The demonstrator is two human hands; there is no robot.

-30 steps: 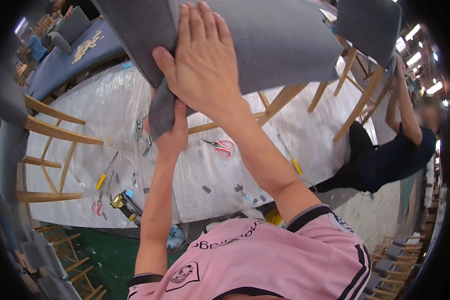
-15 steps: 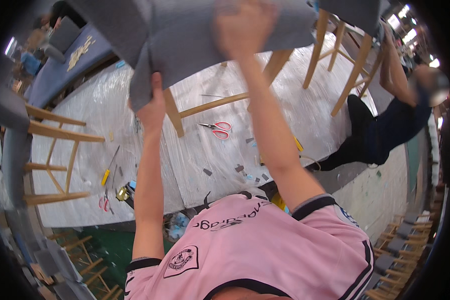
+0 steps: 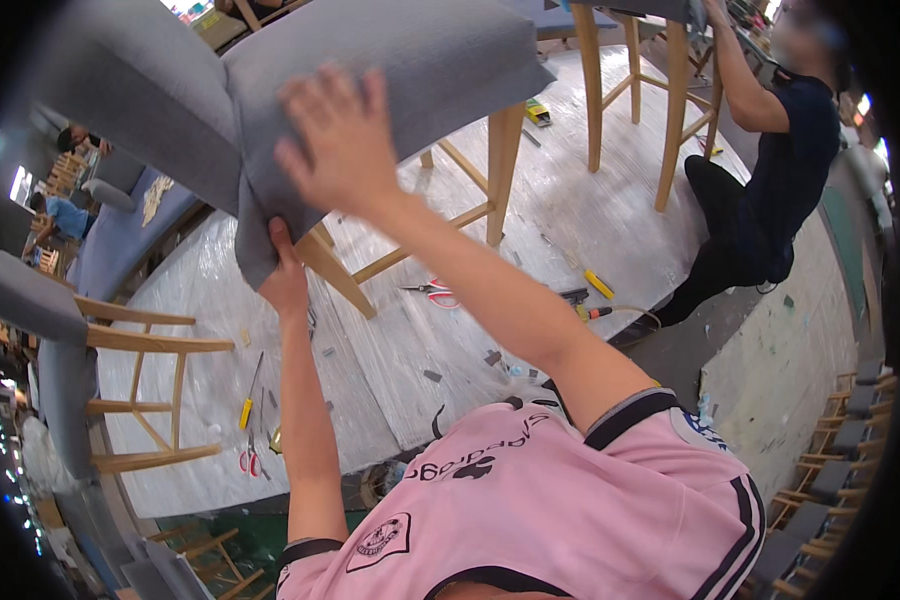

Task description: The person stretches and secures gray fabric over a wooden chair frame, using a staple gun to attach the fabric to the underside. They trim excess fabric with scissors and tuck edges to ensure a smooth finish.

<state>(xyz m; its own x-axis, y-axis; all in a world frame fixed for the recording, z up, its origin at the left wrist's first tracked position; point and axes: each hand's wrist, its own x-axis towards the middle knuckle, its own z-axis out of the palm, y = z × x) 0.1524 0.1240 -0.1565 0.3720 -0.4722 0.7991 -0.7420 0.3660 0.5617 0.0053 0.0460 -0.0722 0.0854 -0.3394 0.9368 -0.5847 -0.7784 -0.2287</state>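
A grey upholstered chair [image 3: 370,60] with light wooden legs [image 3: 505,165] stands tilted on a plastic-covered worktable [image 3: 590,220]. My right hand [image 3: 345,140] lies flat, fingers spread, on the grey seat cushion. My left hand [image 3: 285,275] pinches the loose grey fabric where seat and backrest meet, at the lower corner. Both arms reach up from a pink shirt at the bottom of the view.
Red-handled scissors [image 3: 432,292], a yellow-handled tool [image 3: 598,284] and small scraps lie on the table. Another grey chair [image 3: 80,330] lies on its side at left. A person in dark clothes [image 3: 770,170] works on a second chair [image 3: 630,90] at right. Stacked chairs [image 3: 820,500] stand at lower right.
The view swung and the chair now sits more upright. My right hand has slid along the seat cushion. My left hand stays on the fabric at the corner.
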